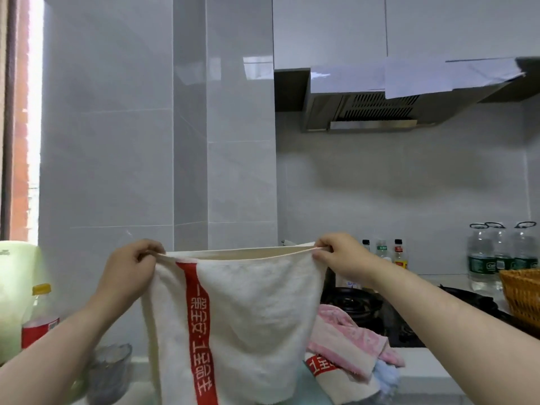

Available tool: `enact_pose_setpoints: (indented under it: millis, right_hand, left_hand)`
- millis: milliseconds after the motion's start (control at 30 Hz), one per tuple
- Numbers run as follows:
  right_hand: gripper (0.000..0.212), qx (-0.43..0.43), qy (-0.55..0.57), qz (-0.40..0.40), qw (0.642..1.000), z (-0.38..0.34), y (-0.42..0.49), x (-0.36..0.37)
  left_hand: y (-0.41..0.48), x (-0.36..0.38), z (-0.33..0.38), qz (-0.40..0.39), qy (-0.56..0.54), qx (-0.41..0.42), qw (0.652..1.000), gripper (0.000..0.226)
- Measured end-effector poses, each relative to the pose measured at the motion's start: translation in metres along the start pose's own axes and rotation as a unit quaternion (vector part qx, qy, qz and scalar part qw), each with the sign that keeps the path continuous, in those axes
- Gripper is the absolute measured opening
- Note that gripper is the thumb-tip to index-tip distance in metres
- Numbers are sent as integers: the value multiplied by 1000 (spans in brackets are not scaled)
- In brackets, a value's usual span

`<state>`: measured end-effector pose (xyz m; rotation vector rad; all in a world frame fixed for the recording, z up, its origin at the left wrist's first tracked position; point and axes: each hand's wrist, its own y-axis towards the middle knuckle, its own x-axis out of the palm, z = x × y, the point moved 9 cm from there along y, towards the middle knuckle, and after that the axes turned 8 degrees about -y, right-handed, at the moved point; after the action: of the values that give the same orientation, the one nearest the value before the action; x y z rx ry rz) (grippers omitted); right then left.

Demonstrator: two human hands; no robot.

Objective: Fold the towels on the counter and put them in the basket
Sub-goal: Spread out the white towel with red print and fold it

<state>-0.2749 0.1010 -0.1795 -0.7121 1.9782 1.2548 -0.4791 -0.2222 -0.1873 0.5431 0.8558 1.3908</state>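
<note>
Left grip (pixel 133 268), right grip (pixel 340 257): towel (pixel 248 317); basket (pixel 520 290)

2 hands (pixel 128 270) (pixel 342 258), approx 4 towels (pixel 248 311) (pixel 347 337) (pixel 336 381) (pixel 385 375), 3 water btls (pixel 480 258) (pixel 501 252) (pixel 526 249), 3 sauce btls (pixel 366 245) (pixel 381 249) (pixel 399 254), 1 basket (pixel 520 290), 1 soda btl (pixel 39 320)

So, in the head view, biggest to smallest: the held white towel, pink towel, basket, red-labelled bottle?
1. white towel, nearest the camera.
2. pink towel.
3. basket and red-labelled bottle look alike; the frame edge cuts the basket, so unranked.
</note>
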Motion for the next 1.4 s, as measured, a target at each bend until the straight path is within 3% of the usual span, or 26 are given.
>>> enact_pose_setpoints:
  millis: [167, 267, 433, 567, 700, 867, 1067, 1200, 1300, 1400]
  right_hand:
    - [11, 39, 154, 106, 982, 6, 5, -39]
    - [8, 60, 239, 151, 957, 6, 3, -56]
    - [13, 65, 327, 176, 926, 1, -6, -77]
    - [3, 78, 357, 154, 918, -2, -15, -81]
    - [14, 100, 395, 123, 905, -6, -25, -81]
    - [27, 145, 394, 62, 905, -6, -35, -75]
    - [8, 151, 437, -39, 886, -6, -34, -53]
    - [17, 162, 496, -104, 847, -1, -32, -36]
    - [7, 221, 549, -122, 797, 6, -29, -17]
    - [6, 277, 539, -108, 788, 22, -21, 5]
  left_hand:
    - [20, -14, 17, 15, -140, -70, 988, 41]
    - [22, -14, 30, -20, -191, -95, 977, 31]
    - [18, -24, 50, -59, -138, -71, 986, 16]
    - [15, -46, 63, -18, -96, -59, 994, 19]
    - [14, -55, 60, -36, -114, -105, 987, 24]
    - [13, -57, 54, -70, -118, -154, 979, 16]
    - [14, -53, 37, -65, -130, -160, 976, 12]
    - [13, -49, 23, -97, -192, -210, 954, 20]
    - [12, -38, 4, -107, -243, -285, 921, 24]
    - [14, -18, -20, -92, -237, -346, 903, 16]
